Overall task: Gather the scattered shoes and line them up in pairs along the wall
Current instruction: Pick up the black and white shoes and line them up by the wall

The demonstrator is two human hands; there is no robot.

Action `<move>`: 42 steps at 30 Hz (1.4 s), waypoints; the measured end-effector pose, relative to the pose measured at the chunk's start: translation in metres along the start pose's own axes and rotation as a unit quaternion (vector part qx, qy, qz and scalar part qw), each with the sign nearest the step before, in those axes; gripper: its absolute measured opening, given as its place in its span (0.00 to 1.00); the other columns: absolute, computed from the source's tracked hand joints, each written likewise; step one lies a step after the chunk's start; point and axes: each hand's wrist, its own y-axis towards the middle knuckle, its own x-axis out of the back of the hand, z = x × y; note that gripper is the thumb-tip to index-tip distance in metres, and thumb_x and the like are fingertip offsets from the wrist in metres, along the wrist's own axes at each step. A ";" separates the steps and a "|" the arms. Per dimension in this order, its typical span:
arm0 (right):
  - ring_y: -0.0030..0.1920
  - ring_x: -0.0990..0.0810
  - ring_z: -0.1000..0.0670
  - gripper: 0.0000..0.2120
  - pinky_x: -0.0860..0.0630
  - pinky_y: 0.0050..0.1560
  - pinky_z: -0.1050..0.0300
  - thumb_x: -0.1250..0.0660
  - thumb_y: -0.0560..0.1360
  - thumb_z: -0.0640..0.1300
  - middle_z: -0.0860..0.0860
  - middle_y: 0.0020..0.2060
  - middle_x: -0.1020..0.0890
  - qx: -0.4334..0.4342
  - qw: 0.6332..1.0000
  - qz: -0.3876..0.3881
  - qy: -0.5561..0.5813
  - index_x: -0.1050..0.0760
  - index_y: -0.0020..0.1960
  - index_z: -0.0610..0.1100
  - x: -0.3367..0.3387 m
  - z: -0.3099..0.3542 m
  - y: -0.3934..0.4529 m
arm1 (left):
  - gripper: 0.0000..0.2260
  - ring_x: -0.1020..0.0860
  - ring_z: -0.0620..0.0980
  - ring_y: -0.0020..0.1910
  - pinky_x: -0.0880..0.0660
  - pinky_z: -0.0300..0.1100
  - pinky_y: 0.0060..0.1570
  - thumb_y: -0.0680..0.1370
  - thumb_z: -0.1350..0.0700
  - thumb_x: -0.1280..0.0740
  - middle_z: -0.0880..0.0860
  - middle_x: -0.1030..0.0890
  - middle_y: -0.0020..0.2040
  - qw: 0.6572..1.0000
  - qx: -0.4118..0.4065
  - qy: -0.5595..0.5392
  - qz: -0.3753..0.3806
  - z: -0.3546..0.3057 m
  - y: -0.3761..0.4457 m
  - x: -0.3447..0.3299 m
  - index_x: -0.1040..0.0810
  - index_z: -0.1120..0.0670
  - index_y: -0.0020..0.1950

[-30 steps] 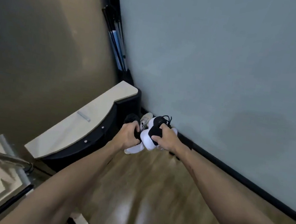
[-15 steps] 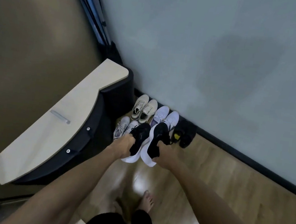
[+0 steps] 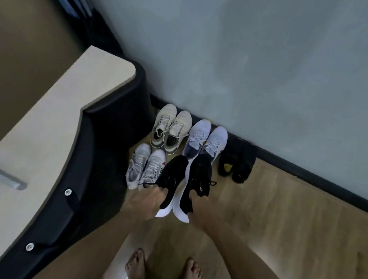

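I see the left hand (image 3: 146, 201) and right hand (image 3: 202, 209) each gripping a black shoe (image 3: 173, 177) heel. Cabinet edge (image 3: 88, 150) crowds left. Bare floor (image 3: 284, 222) open right.

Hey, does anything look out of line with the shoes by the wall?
Yes. The grey-white pair sits in a second row beside the cabinet, behind the cream pair, not against the wall. The black sneakers are in hand.
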 end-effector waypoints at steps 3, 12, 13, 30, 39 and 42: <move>0.50 0.23 0.43 0.22 0.29 0.42 0.53 0.39 0.77 0.39 0.40 0.57 0.24 0.000 1.000 0.015 -0.020 0.40 0.69 0.39 -0.034 -0.012 0.043 | 0.09 0.23 0.50 0.48 0.30 0.39 0.41 0.74 0.61 0.36 0.53 0.21 0.50 0.999 -0.042 0.026 -0.012 0.014 0.032 -0.044 0.27 0.55 0.53; 0.55 0.22 0.40 0.24 0.24 0.52 0.48 0.40 0.78 0.37 0.38 0.60 0.25 -0.033 0.998 0.043 -0.043 0.43 0.72 0.37 -0.125 -0.053 0.154 | 0.10 0.21 0.46 0.41 0.29 0.35 0.35 0.66 0.63 0.27 0.50 0.19 0.42 0.997 -0.069 0.018 -0.001 0.051 0.116 -0.157 0.21 0.55 0.45; 0.55 0.22 0.40 0.26 0.23 0.52 0.47 0.40 0.78 0.37 0.38 0.60 0.25 -0.032 0.998 0.045 -0.043 0.44 0.72 0.37 -0.132 -0.060 0.164 | 0.12 0.21 0.45 0.38 0.30 0.33 0.32 0.62 0.64 0.25 0.50 0.19 0.39 0.997 -0.073 0.006 -0.022 0.056 0.126 -0.170 0.21 0.55 0.42; 0.47 0.21 0.40 0.13 0.27 0.40 0.54 0.34 0.72 0.38 0.40 0.50 0.23 0.003 0.998 0.043 0.035 0.32 0.55 0.41 -0.186 -0.117 0.255 | 0.10 0.22 0.57 0.47 0.23 0.50 0.43 0.71 0.69 0.37 0.57 0.22 0.49 0.992 0.042 -0.120 -0.016 0.079 0.207 -0.223 0.27 0.59 0.50; 0.44 0.22 0.50 0.21 0.24 0.39 0.58 0.36 0.75 0.51 0.48 0.54 0.25 -0.041 0.981 0.079 0.171 0.33 0.66 0.49 -0.211 -0.124 0.269 | 0.11 0.25 0.56 0.54 0.26 0.51 0.55 0.74 0.66 0.35 0.57 0.25 0.55 0.981 0.018 -0.191 0.039 0.081 0.221 -0.266 0.22 0.60 0.55; 0.55 0.22 0.45 0.20 0.23 0.56 0.49 0.37 0.76 0.51 0.45 0.59 0.23 -0.043 0.976 0.019 0.214 0.32 0.66 0.49 -0.190 -0.116 0.262 | 0.10 0.22 0.55 0.56 0.24 0.49 0.56 0.77 0.61 0.36 0.57 0.20 0.54 0.958 0.064 -0.278 0.017 0.076 0.221 -0.242 0.21 0.59 0.56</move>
